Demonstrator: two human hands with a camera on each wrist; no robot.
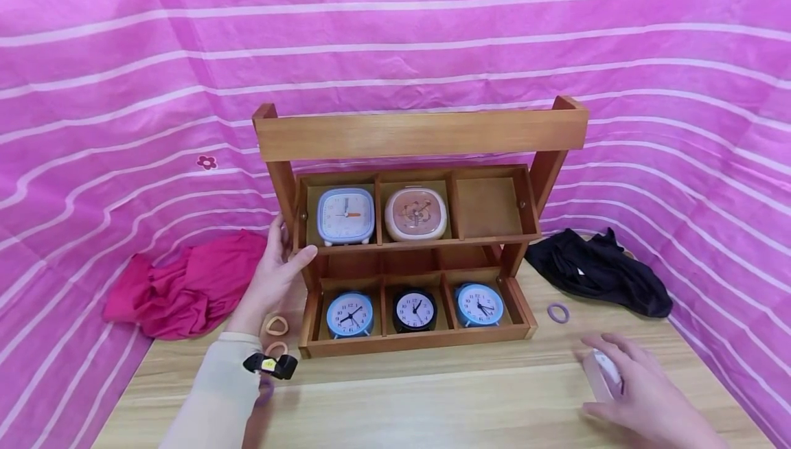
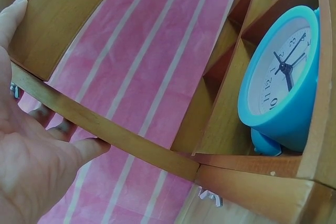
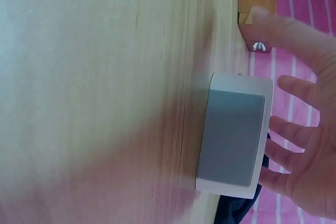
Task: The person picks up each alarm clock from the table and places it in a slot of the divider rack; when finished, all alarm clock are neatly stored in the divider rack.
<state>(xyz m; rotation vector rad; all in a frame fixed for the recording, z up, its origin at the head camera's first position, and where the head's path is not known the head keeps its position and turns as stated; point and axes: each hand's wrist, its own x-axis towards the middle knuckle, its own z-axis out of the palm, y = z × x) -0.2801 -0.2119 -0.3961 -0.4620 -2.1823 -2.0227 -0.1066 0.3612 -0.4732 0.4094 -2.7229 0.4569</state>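
My left hand [image 1: 281,267] holds the left side of a two-tier wooden shelf [image 1: 420,134], thumb in front by the upper tray and fingers behind the side post [image 2: 121,124]. My right hand [image 1: 643,387] is at the table's right, fingers spread around a small white block with rounded corners [image 1: 597,377]. In the right wrist view this block has a grey panel [image 3: 231,137]; fingertips are right at its edge and the thumb is apart from it. The upper tray holds a blue-rimmed clock [image 1: 346,215] and a pink clock [image 1: 416,214]; its right compartment is bare.
Along the lower tray stand a light-blue clock [image 1: 350,314], a black clock [image 1: 415,310] and another blue clock [image 1: 479,304]. A crimson cloth [image 1: 191,284] lies left, a black cloth [image 1: 596,274] right. A purple ring [image 1: 558,312] and several other rings [image 1: 277,326] lie beside the shelf.
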